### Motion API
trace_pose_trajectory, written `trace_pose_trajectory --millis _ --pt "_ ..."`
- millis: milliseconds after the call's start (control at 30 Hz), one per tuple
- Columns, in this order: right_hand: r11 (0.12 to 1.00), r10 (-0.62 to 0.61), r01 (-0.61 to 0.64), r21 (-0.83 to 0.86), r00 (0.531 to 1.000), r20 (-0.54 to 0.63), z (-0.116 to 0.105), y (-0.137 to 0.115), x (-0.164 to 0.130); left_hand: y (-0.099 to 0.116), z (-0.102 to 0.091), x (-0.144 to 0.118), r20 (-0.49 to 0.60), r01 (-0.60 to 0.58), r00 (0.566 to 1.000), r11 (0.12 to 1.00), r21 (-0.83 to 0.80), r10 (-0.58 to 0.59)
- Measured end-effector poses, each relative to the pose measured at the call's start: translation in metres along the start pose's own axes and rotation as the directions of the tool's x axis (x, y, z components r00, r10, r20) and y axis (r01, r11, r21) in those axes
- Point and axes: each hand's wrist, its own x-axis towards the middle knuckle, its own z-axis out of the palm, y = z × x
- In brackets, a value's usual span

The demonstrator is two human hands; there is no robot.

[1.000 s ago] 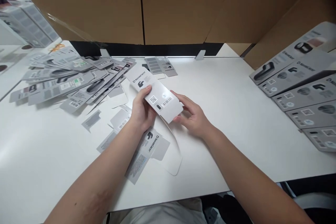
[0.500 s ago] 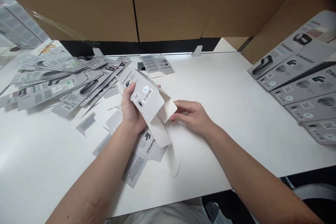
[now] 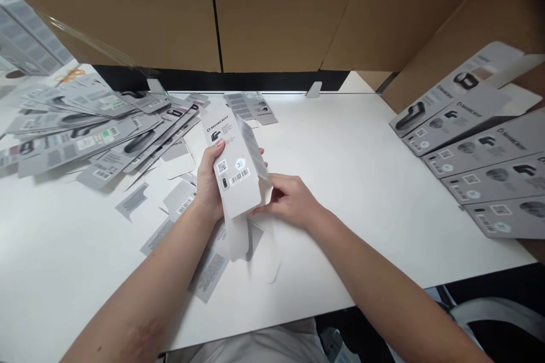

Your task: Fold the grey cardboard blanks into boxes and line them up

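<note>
The left hand (image 3: 210, 181) grips a grey printed carton sleeve (image 3: 232, 167) by its left edge, thumb on the printed front, and holds it raised above the white surface (image 3: 353, 181), near its middle. The right hand (image 3: 289, 201) closes its fingers on the lower right edge of the same sleeve. A loose heap of flat sleeves (image 3: 93, 130) lies to the left, and a neat row of flat sleeves (image 3: 477, 147) lies to the right

Pale grey carton (image 3: 233, 167) with black logo, barcode and blue dot; white table (image 3: 361, 181); brown cardboard wall (image 3: 276, 11).
</note>
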Motion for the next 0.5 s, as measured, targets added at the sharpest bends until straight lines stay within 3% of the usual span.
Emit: trace_pose_trajectory --millis 267,500 --pt "1.0 0.01 -0.013 -0.022 0.992 -0.128 0.002 -0.0056 0.002 0.0027 0.0 -0.0004 -0.106 -0.038 0.994 0.999 -0.009 0.037" --pt "0.997 0.079 -0.079 0.009 0.986 -0.146 0.0058 -0.0041 0.0094 0.0045 0.0042 0.0037 -0.145 -0.062 0.988 0.998 -0.019 0.059"
